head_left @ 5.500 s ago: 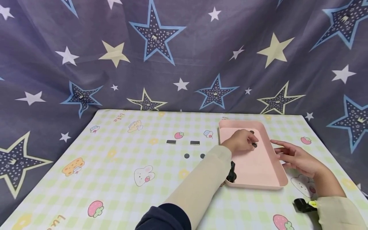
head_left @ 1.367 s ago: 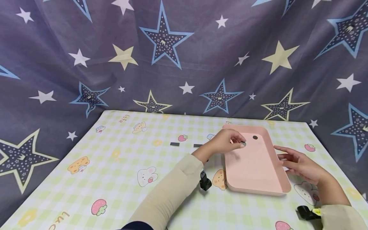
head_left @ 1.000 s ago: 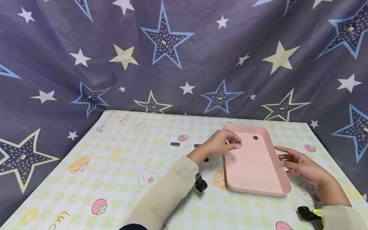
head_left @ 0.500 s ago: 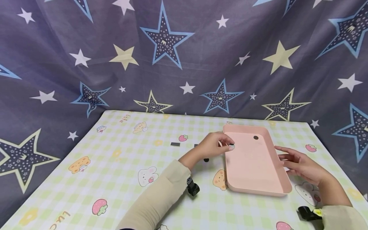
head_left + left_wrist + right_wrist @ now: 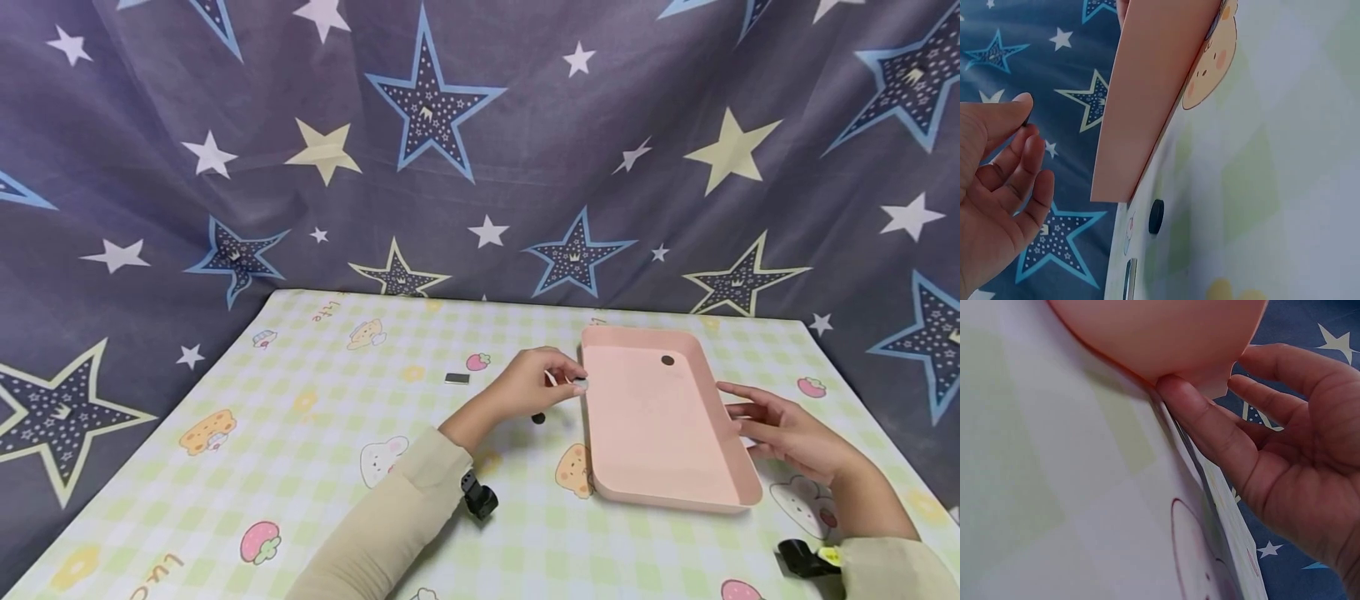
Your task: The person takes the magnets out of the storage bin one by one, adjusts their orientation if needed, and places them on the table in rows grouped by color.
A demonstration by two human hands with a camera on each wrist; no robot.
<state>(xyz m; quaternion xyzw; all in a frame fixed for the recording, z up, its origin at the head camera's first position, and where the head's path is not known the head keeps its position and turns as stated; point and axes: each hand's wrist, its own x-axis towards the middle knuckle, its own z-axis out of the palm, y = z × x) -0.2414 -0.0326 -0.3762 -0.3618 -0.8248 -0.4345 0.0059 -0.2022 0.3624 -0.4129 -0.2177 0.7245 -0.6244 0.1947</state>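
My left hand (image 5: 528, 383) pinches a small dark disc (image 5: 581, 383) between thumb and fingers, right at the left rim of the pink tray (image 5: 667, 450). In the left wrist view only a thin dark edge of this disc shows at the thumb tip. Another dark disc (image 5: 667, 360) lies inside the tray near its far end. My right hand (image 5: 791, 429) rests against the tray's right wall with fingers extended, and its thumb touches the lower wall in the right wrist view. On the cloth left of the tray lies a black disc (image 5: 538, 418), below my left hand.
A small dark rectangular piece (image 5: 457, 378) lies on the checked tablecloth (image 5: 315, 467) to the left of my left hand. Black wrist devices sit at the left cuff (image 5: 435, 467) and the right cuff (image 5: 885, 567). A star-patterned curtain (image 5: 480, 150) hangs behind the table.
My left hand has carried the pinched disc leftward, from over the tray's floor to its left rim. It now hides the second rectangular piece. My right hand stays at the tray wall.
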